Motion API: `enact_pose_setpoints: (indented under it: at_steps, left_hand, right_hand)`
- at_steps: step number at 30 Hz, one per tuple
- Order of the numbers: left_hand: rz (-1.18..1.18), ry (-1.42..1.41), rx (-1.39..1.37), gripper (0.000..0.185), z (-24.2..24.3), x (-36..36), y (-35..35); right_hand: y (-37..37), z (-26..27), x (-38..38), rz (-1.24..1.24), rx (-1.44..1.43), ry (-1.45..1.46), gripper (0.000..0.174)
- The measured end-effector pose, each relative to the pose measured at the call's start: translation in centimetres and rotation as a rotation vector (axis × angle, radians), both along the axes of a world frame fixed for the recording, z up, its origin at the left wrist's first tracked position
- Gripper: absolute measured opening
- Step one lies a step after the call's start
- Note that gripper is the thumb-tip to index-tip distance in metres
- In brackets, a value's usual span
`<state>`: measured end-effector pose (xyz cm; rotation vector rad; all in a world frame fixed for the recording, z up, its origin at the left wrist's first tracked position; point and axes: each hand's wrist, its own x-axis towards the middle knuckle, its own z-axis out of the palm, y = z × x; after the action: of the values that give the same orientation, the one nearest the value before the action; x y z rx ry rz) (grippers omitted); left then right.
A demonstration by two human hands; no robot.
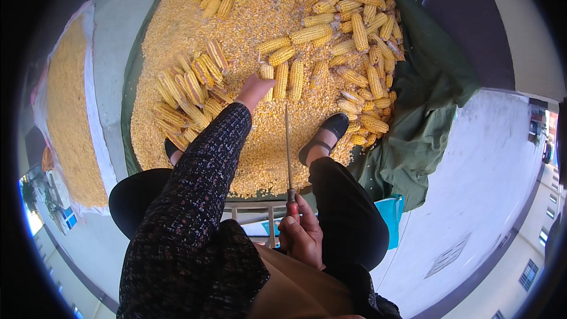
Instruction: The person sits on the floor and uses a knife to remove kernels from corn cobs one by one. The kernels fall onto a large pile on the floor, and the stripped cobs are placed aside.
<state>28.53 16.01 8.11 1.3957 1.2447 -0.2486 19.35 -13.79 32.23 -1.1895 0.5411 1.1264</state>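
My left hand [256, 87] reaches forward and grips a yellow corn cob [266, 71], its thumb lying across the kernels. Right beside that cob lie two more full cobs, a near corn cob [281, 80] and another corn cob [296, 80]. Close to my body, my right hand [303, 235] holds a screwdriver by its red handle [292, 208]. The long metal shaft [289, 155] points away from me over the loose corn kernels [261, 155]. Left of my left hand is a pile of cobs with kernel rows stripped out [190, 86].
Many full corn cobs [359, 31] lie heaped at the far side and right. A green cloth [412, 141] lies under the corn. My shoe [325, 137] rests among kernels. Farther left, a white-edged sheet [95, 110] holds more kernels. A slatted frame [254, 206] stands between my legs.
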Motion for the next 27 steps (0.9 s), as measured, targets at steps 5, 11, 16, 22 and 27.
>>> enact_pose_setpoints:
  at_steps: [5,11,16,22,27]
  left_hand:
    - [0.294,0.031,-0.223,0.054,-2.0,-9.3,-3.5]
    - [0.68,-0.081,-0.574,0.022,-4.0,-23.7,-12.8]
    - [1.074,-0.119,-0.752,0.023,-6.4,-31.9,-13.2]
    - [1.508,-0.301,-0.93,0.029,-5.7,-29.3,-13.3]
    - [1.565,-0.4,-0.908,0.029,-7.0,-30.7,-13.6]
  right_hand:
    - [0.9,0.1,-1.3,-0.014,0.061,-0.04,0.046]
    - [1.8,0.1,-2.7,0.146,0.02,-0.049,0.042]
    - [0.7,-0.5,-4.4,0.537,-0.02,-0.248,0.049]
    - [-1.6,-1.0,-7.3,0.916,-0.103,-0.44,0.044]
    - [-1.1,-1.9,-8.0,1.194,-0.146,-0.438,0.043]
